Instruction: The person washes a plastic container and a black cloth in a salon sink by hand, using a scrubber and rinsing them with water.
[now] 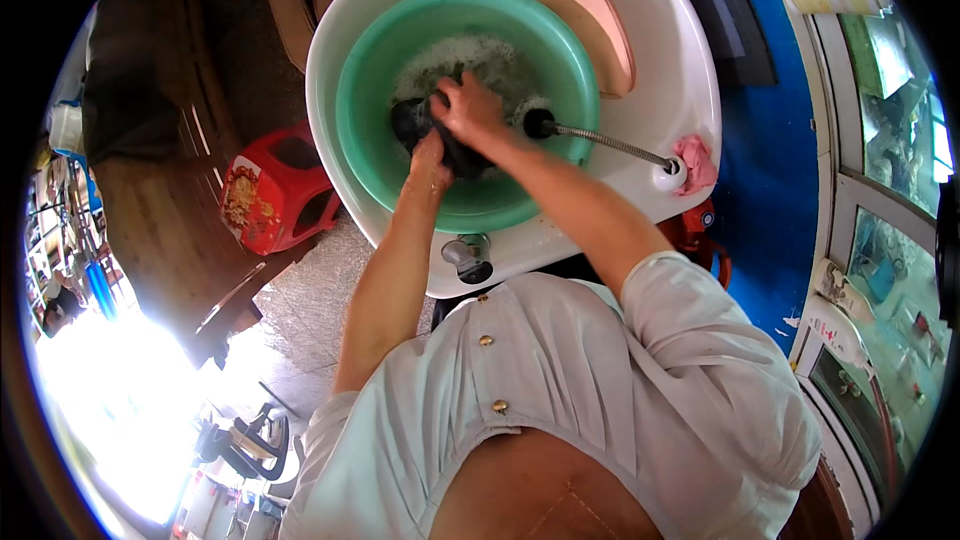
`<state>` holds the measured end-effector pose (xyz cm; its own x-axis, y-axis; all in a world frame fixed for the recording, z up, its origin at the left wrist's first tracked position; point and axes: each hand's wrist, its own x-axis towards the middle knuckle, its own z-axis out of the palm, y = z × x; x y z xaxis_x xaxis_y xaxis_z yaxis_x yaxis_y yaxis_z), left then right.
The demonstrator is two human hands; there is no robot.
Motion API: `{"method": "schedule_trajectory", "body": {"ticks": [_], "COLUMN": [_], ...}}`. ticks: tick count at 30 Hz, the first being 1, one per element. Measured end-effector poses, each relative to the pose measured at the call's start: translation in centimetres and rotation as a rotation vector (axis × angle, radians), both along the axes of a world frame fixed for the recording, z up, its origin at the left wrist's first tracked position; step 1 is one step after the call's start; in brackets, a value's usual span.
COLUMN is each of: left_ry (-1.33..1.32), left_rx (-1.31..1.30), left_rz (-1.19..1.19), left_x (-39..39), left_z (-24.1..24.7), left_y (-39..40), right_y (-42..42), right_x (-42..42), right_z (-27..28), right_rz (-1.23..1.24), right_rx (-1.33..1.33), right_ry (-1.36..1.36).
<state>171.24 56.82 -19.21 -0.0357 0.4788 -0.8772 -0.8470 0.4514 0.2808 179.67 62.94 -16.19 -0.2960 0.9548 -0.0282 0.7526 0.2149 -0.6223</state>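
Both hands are inside a green plastic basin, over sudsy water. Between them is a bunched dark wet cloth, perhaps a garment. My left hand grips its near side, its fingers partly hidden by the fabric. Higher up, my right hand holds the same cloth, slightly blurred. A black shower head on a metal hose hangs over the basin's right side, close to my right wrist. The basin sits in a white ceramic shampoo sink.
A pink-edged neck pad leans behind the basin. A chrome tap lever is on the sink's near rim, and a pink cloth lies by the hose base. On the left stands a red plastic stool. Glass-fronted shelving lines the right.
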Motion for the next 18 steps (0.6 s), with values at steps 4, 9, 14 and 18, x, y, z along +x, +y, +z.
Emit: {"method": "schedule_trajectory", "body": {"ticks": [4,9,14,18], "left_ry": [0.109,-0.09,0.08,-0.11], "left_rx": [-0.169,-0.299,0.343,0.324], "left_rz": [-0.082,-0.054,-0.12,-0.075], "left_x": [-1.0,-0.3,-2.2,-1.4], "left_z": [-1.4,1.6,-0.1,0.1], "left_y": [-1.3,0.1,-1.8,-2.0], "right_y": [4.9,-0.2,-6.5,-5.9], "right_x": [5.2,2.1,0.2,-0.5], "right_z": [-2.2,-4.7,6.2,7.1], "right_rz": [0.116,-0.096,0.119,0.11], "right_rx": [0.174,-0.331,-0.263,-0.305], "right_ry": [-0.322,0.082,0.496,0.322]}}
